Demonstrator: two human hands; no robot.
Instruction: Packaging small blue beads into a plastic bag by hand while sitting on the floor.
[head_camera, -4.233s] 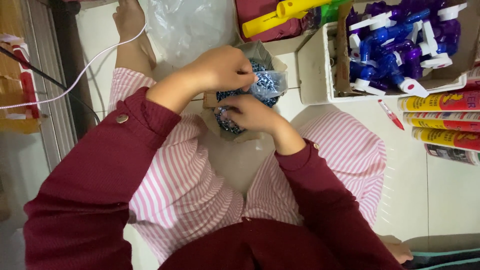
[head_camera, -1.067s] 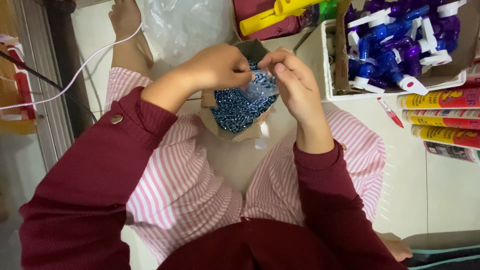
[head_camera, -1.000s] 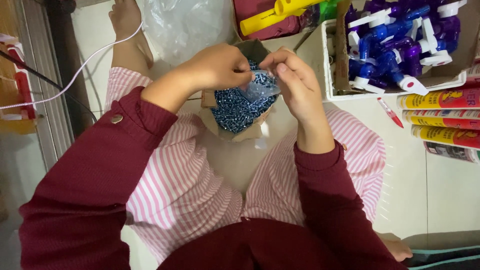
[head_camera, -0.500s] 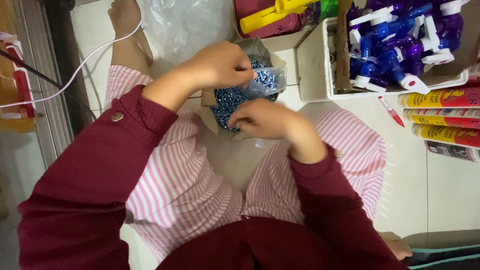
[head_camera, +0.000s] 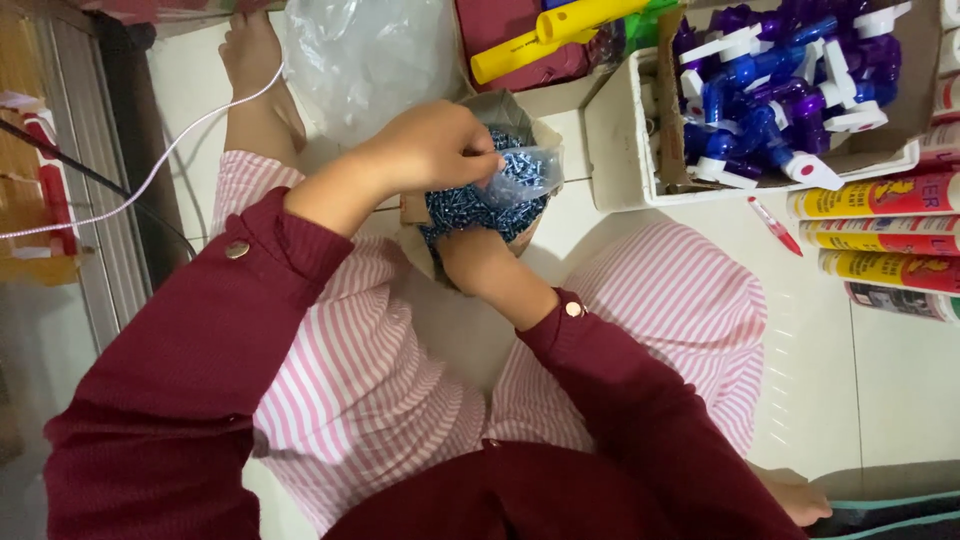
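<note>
Right hand (head_camera: 478, 262), up by the bag (head_camera: 525, 175) a second ago, is now digging down into the box (head_camera: 520, 115) of screws (head_camera: 460, 205), grip hidden; left hand (head_camera: 432, 145) keeps pinching the bag's mouth above it.

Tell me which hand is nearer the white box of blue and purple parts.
Left. The left hand pinches a small clear bag beside the white box; the right hand sits lower, farther away.

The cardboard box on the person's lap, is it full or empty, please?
Nearly full: small blue screws fill the cardboard box, and the right hand dips into them.
</note>
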